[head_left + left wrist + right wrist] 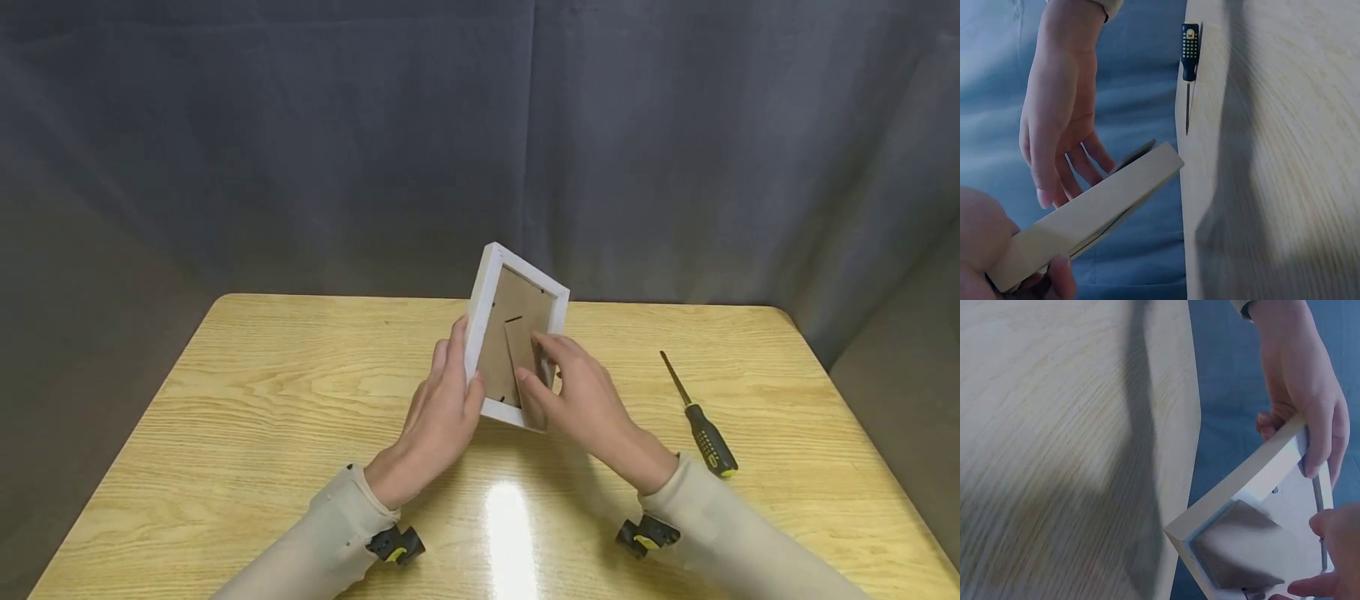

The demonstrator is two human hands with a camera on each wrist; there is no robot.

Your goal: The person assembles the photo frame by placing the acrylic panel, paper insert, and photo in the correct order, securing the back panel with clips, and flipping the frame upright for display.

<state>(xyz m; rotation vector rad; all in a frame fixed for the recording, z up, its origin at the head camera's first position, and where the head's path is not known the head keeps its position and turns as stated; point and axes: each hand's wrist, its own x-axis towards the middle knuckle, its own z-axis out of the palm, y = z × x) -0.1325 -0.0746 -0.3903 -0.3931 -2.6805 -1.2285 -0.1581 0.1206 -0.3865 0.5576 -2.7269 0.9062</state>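
A white picture frame (481, 312) is held up, tilted, above the wooden table, with its brown backing board (495, 354) facing me. My left hand (442, 408) grips its left edge, thumb on the back rim and fingers along the outer side. On the backing, the stand leg (522, 346) sits slightly raised from the board. My right hand (596, 404) reaches over this leg, its thumb and fingertips at the leg and board with fingers loosely bent. The right wrist view shows the leg's wide end (1241, 544) near the frame's lower rail.
A screwdriver (708, 437) with a black and yellow handle lies at the right of the table (247, 400), tip pointing away. A dark grey curtain (360, 150) hangs behind the table's far edge.
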